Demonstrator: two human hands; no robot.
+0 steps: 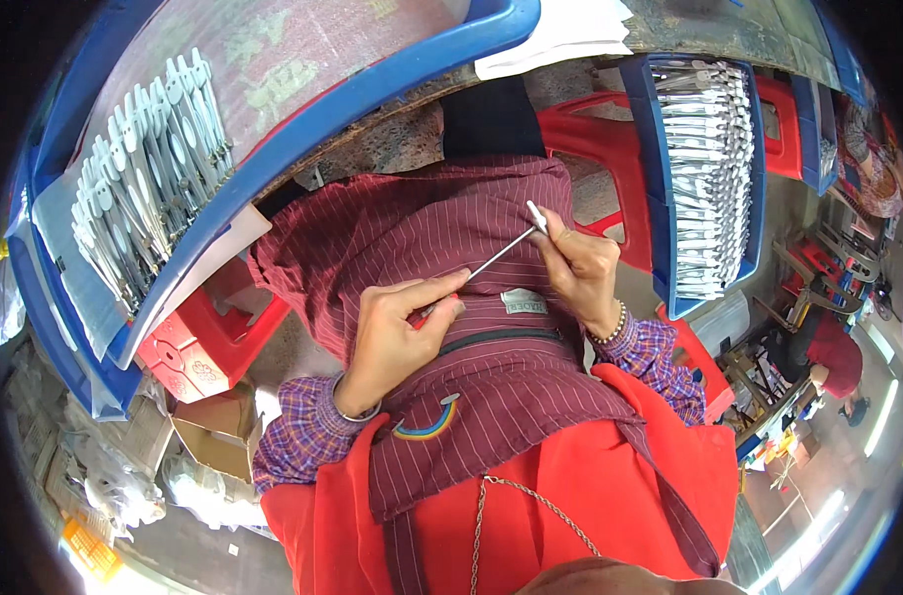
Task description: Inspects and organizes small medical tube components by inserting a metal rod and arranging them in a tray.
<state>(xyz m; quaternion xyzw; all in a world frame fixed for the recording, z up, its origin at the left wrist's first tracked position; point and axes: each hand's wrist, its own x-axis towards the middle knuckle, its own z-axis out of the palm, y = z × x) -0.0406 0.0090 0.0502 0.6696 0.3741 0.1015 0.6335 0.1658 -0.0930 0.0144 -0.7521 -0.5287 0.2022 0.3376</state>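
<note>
Over my lap, a thin straight metal rod runs between my two hands. My left hand is closed round its lower end, and a bit of red shows between the fingers; whether that is a handle cannot be made out. The rod's upper end meets a small white piece, pinched between the thumb and fingers of my right hand. Most of what lies inside the right fingers is hidden. A striped maroon apron covers my lap beneath both hands.
On the left, a blue tray holds rows of slim metal pieces with pale rounded ends. To the right, a blue bin of stacked white and metal pieces rests on a red stool. Paper sheets lie on the table; a cardboard box stands lower left.
</note>
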